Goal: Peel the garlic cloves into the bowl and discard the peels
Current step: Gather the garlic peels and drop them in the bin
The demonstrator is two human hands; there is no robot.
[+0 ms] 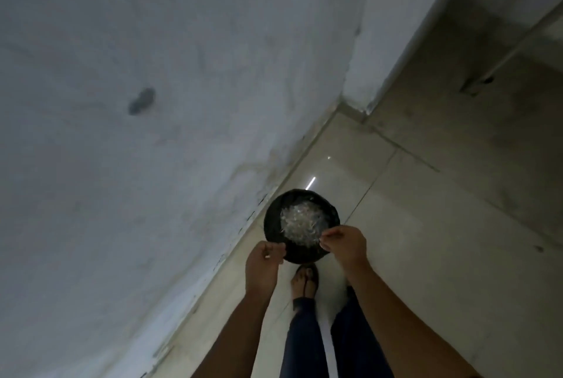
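Observation:
A round black bin (pixel 272 217) with a dark liner stands on the floor beside the wall. A heap of pale garlic peels (pixel 301 222) fills it. My left hand (pixel 263 268) is at the near left rim, its curled fingers pinching the liner's edge. At the near right rim, my right hand (pixel 344 243) has its fingertips curled on the edge next to the peels. No bowl or garlic cloves are in view.
A grey plastered wall (pixel 137 134) fills the left side and meets the glossy tiled floor (pixel 426 240) along a diagonal line. A wall corner (pixel 362 94) juts out behind the bin. My sandalled foot (pixel 304 283) and dark trousers are just below the bin.

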